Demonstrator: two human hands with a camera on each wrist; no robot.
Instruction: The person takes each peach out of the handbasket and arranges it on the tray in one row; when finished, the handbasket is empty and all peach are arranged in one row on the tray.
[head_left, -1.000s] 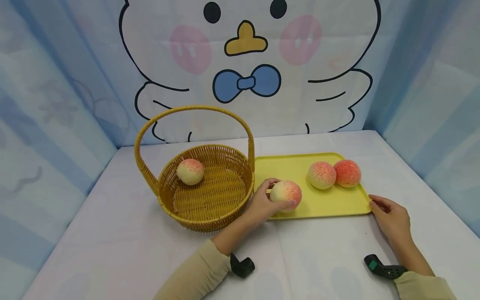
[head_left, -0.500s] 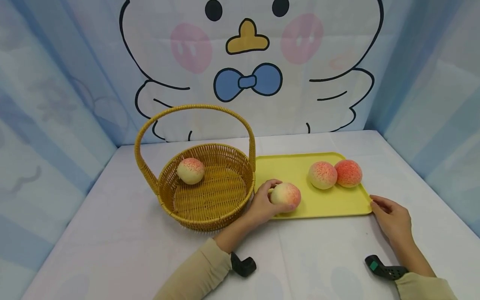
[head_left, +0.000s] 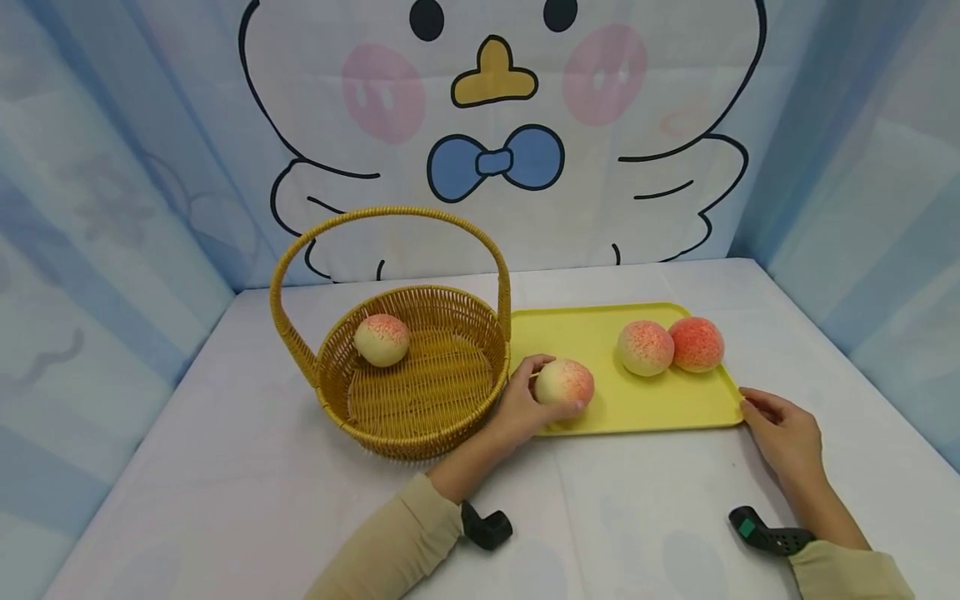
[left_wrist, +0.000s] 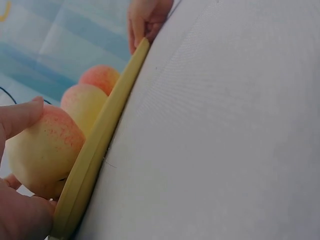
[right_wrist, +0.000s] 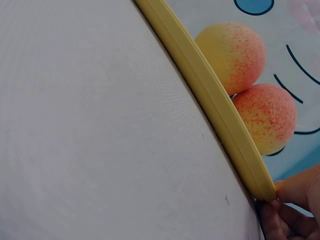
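My left hand holds a pale yellow and pink peach over the near left part of a yellow tray. In the left wrist view, the thumb lies on the upper side of this peach, the other fingers around its lower side. My right hand pinches the tray's near right corner, the thumb against the rim in the right wrist view. Two more peaches, one paler and one redder, sit side by side at the tray's right end.
Left of the tray stands a woven basket with a tall arched handle. One peach lies inside, against its left wall. A white cloth covers the table; patterned curtains enclose the back and sides.
My left hand and the peach in it have shifted slightly left. The right hand stays at the tray's corner, and the other peaches keep their places.
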